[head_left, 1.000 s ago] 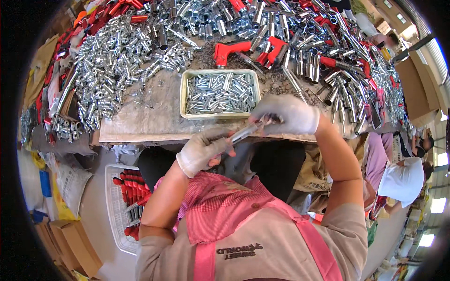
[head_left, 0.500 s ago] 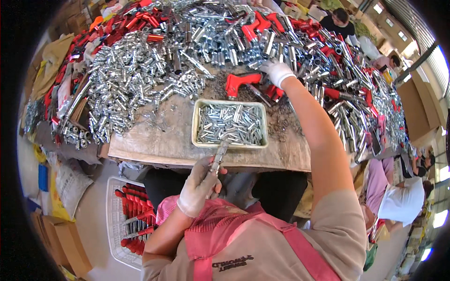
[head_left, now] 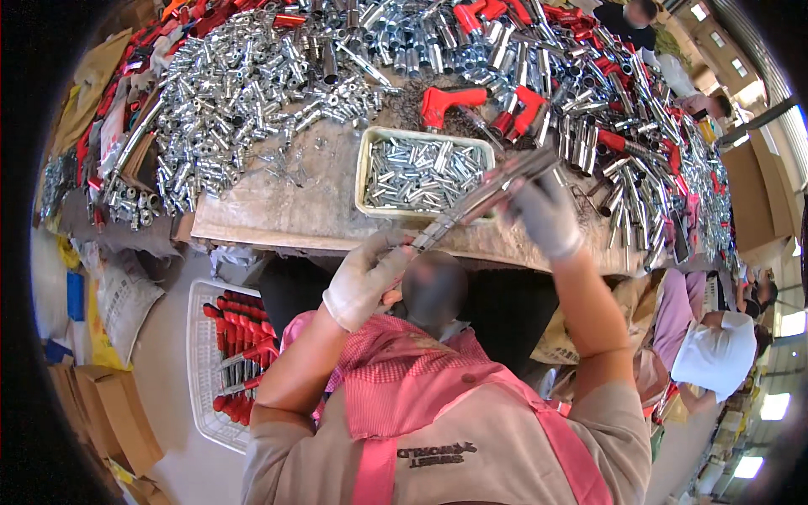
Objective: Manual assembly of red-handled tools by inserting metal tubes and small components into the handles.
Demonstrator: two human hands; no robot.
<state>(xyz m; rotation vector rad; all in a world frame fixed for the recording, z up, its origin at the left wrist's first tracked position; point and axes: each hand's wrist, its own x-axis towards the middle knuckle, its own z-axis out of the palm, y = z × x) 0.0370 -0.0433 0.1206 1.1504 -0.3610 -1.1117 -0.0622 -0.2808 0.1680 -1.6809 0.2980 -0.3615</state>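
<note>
Both gloved hands are gripping one long metal rod [head_left: 475, 204] at opp. ends: left hand [head_left: 366, 282] is clenching the lower end near the worktop [head_left: 286, 206] edge, right hand [head_left: 545, 215] is closing round the upper end, just above the white tray [head_left: 364, 181] of small silver pins. Rod is slanting up-right, hanging over the tray's near corner, not touching it as far as I can tell. Risk, IMO: the rod's tip is sitting v. close to the heap of silver tubes [head_left: 252, 93] and red handles [head_left: 450, 101]; a swing could be knocking parts off the edge. Thick gloves could be letting the smooth rod slip, too. White basket [head_left: 206, 370] of red-handled pieces is sitting on the floor, left of the legs.
</note>
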